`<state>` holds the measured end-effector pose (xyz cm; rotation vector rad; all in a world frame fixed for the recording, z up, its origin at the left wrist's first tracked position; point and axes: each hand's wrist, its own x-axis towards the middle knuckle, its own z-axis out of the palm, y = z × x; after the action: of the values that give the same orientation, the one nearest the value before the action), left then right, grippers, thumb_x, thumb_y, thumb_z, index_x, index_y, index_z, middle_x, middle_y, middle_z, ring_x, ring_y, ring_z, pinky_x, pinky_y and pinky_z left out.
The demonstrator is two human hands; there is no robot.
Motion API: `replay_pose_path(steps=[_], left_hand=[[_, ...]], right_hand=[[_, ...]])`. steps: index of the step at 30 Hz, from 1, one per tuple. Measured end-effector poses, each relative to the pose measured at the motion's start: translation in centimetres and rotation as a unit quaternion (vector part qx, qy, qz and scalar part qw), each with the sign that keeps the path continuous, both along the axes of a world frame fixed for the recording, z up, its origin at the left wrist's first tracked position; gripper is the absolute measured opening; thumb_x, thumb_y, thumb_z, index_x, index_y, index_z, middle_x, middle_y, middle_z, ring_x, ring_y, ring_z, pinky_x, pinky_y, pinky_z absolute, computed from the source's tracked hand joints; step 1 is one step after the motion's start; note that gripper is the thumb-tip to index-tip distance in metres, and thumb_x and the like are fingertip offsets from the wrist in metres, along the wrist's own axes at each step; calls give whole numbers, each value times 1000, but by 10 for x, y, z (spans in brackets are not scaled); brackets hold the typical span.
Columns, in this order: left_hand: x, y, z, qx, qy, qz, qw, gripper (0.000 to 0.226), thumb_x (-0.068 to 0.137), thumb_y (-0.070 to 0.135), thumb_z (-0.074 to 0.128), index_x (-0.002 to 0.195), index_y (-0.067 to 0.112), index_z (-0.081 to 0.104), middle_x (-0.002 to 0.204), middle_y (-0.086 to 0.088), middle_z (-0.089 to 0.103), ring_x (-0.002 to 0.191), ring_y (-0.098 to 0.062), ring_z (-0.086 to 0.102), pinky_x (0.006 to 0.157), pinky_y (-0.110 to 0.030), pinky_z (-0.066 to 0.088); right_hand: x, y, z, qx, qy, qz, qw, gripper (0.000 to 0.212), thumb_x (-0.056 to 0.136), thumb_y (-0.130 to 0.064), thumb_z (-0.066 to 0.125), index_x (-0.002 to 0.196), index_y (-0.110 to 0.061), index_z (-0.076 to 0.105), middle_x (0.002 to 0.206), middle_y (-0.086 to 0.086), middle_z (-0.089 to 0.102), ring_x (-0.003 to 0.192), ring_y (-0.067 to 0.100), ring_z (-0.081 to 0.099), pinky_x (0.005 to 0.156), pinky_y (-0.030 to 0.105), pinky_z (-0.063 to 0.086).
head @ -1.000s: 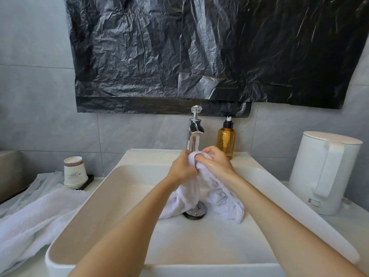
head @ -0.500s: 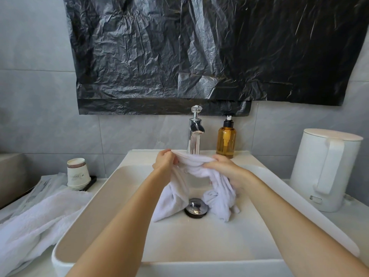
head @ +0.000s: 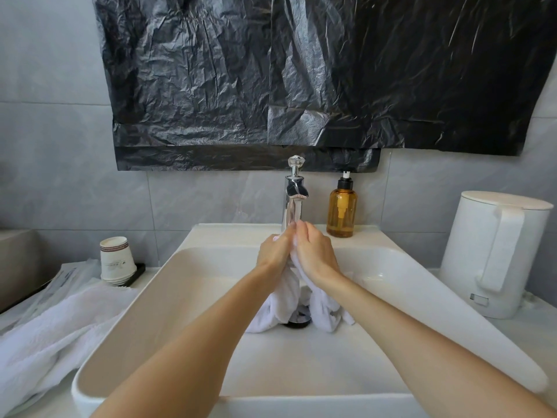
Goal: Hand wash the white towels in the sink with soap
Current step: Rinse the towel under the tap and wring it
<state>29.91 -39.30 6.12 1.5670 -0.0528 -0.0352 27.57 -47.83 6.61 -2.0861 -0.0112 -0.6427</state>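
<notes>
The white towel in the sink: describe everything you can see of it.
The white towel is soft, terry-looking cloth, bunched and crumpled. The left hand and right hand grip its top, pressed together in front of the faucet. Below them it hangs in two lobes whose ends rest on the sink floor either side of the drain. Suds or wetness cannot be told.
</notes>
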Motion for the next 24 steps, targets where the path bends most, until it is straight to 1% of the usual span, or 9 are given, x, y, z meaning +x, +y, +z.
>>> replay_pose_path(steps=[2,5,10,13,16,18,20,22,24], left_hand=[[1,-1,-1,50,-34,39,997,43,76,61,57,76,18,61,75,-5,70,73,-25,67,73,-36,55],[-10,-1,3,146,-77,93,982,33,64,54,49,73,24,60,78,0,68,81,-26,63,70,-32,46],[-14,0,2,264,-179,133,938,31,89,44,41,70,25,56,86,-5,67,88,-33,60,72,-35,41],[-11,2,1,242,-159,164,943,34,98,41,37,95,21,65,103,-7,68,100,-34,59,78,-34,38],[-5,9,2,204,-139,179,952,38,101,41,36,99,16,63,105,-9,68,103,-33,59,82,-35,38],[0,17,5,166,-118,201,958,38,101,40,35,100,13,62,105,-9,67,104,-33,58,85,-35,38],[5,26,9,105,-88,237,962,42,101,41,35,109,10,62,114,-10,66,110,-34,57,94,-38,40],[7,33,12,57,-66,276,957,42,103,41,35,108,8,61,117,-12,65,112,-35,56,97,-39,40],[8,38,14,29,-60,295,953,37,104,40,34,98,12,56,115,-12,63,111,-34,56,96,-39,39]], right_hand=[[1,-1,-1,-33,-12,-28,999,47,103,-39,24,108,-12,63,109,14,67,104,31,60,88,38,47],[0,-4,-2,-95,-39,-56,993,48,105,-33,25,103,-3,64,103,21,67,99,37,60,83,40,47],[-3,-10,-6,-190,-82,-64,976,47,105,-33,23,97,-7,61,93,19,68,85,36,62,65,34,38],[-7,-13,-4,-186,-45,-8,982,43,102,-49,22,99,-18,52,93,11,66,81,29,60,67,38,44],[-7,-16,-10,-157,16,101,982,38,95,-64,23,107,-30,36,108,1,61,93,22,59,83,43,49],[-5,-18,-15,-129,70,155,977,52,88,-71,34,124,-35,23,126,2,55,108,23,57,93,45,47],[-5,-24,-15,-79,154,183,968,75,80,-72,51,134,-34,15,128,1,51,111,23,56,91,37,47],[-8,-33,-12,-118,241,198,943,70,82,-58,64,134,-24,33,120,0,56,107,21,58,83,28,44],[-6,-41,-13,-189,284,194,920,32,88,-44,63,105,-18,57,98,4,62,92,22,59,77,26,42]])
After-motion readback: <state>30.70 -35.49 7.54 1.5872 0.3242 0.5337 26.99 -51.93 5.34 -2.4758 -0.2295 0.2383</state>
